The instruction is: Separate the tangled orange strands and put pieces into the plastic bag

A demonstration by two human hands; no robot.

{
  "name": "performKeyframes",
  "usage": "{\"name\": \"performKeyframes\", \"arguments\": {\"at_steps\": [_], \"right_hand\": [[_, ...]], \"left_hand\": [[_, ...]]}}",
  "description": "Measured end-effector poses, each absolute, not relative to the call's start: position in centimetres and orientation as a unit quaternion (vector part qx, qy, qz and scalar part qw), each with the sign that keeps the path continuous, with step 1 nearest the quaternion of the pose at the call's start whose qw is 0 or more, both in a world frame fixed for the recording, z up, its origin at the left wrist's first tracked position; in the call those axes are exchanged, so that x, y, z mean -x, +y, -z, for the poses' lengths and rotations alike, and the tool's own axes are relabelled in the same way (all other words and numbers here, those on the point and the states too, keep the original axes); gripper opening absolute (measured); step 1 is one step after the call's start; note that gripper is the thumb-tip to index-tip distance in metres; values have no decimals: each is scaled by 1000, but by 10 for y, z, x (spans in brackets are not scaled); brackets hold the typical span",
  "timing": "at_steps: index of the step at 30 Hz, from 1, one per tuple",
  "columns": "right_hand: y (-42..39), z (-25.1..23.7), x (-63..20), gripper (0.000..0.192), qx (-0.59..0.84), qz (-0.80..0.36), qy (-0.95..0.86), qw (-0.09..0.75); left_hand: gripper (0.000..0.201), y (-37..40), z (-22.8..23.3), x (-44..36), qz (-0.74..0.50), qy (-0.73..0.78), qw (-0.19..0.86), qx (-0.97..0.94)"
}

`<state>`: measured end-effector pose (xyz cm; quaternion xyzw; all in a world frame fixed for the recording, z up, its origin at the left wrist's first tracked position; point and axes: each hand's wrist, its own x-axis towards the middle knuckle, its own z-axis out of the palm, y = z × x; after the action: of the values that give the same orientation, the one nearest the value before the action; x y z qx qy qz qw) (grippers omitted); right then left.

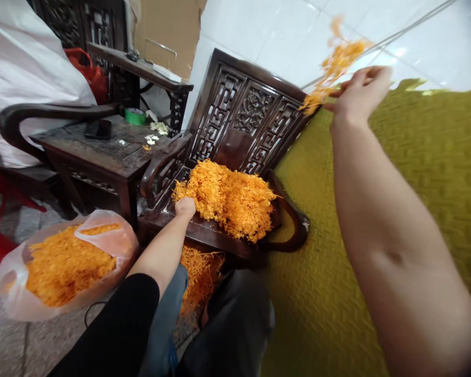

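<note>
Chairs: one carved dark wooden chair [239, 120], with a second behind, mostly hidden.
Flower heaps: one orange pile [227, 199] on the chair seat; more strands under it, partly hidden by legs.
Bag: one clear plastic bag [113, 243] filled with orange flowers.
Hands: left hand [185, 207] clenched in the pile; right hand [361, 89] raised, pinching a blurred orange garland [333, 65].

Even bright light; motion blur right; edges warped.
</note>
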<state>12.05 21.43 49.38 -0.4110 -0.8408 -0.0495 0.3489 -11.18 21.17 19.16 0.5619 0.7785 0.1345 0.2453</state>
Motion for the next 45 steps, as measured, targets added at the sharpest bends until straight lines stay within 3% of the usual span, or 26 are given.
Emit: {"name": "performKeyframes", "arguments": {"at_steps": [3, 6, 10, 12, 14, 16, 19, 21, 24, 27, 29, 31, 34, 37, 41, 43, 45], "right_hand": [[193, -492, -116, 26, 393, -1, -830, 395], [187, -465, -107, 32, 389, -28, -815, 429], [160, -387, -96, 33, 380, -141, -762, 505], [138, -350, -90, 27, 334, -179, -819, 431], [121, -324, -85, 24, 276, -189, -884, 326], [115, -306, -81, 27, 259, -203, -908, 258], [122, -292, -81, 23, 291, -262, -891, 231], [132, -286, -85, 24, 300, -351, -850, 254], [143, -282, -89, 55, 292, -562, -696, 339], [146, -280, -84, 59, 291, -662, -533, 440], [143, -281, -79, 56, 299, -651, -488, 498], [136, -283, -75, 54, 300, -626, -466, 549], [123, -288, -76, 50, 291, -603, -448, 593], [110, -293, -81, 47, 278, -624, -457, 570], [95, -293, -86, 40, 267, -642, -499, 517], [89, -291, -89, 45, 272, -642, -531, 481], [85, -290, -93, 53, 280, -650, -568, 419]], "left_hand": [[36, 205, -236, 124, -202, 767, 209, -572], [46, 193, -277, 132, -292, 707, 196, -613], [85, 167, -303, 137, -471, 451, 500, -570], [95, 153, -304, 142, -469, 361, 624, -511], [88, 140, -301, 149, -456, 340, 652, -501], [73, 131, -297, 157, -465, 351, 611, -536], [47, 123, -299, 164, -467, 392, 490, -624], [24, 121, -305, 162, -454, 405, 409, -680], [5, 115, -317, 148, -416, 364, 329, -765], [17, 102, -326, 133, -328, 314, 290, -843], [14, 93, -331, 130, -251, 296, 286, -876], [30, 86, -334, 135, -202, 289, 318, -880], [43, 80, -330, 145, -267, 353, 396, -804], [60, 78, -316, 145, -406, 468, 440, -650], [102, 83, -298, 126, -458, 466, 490, -577], [104, 84, -297, 116, -458, 455, 471, -601], [86, 83, -300, 108, -444, 466, 406, -649]]}}
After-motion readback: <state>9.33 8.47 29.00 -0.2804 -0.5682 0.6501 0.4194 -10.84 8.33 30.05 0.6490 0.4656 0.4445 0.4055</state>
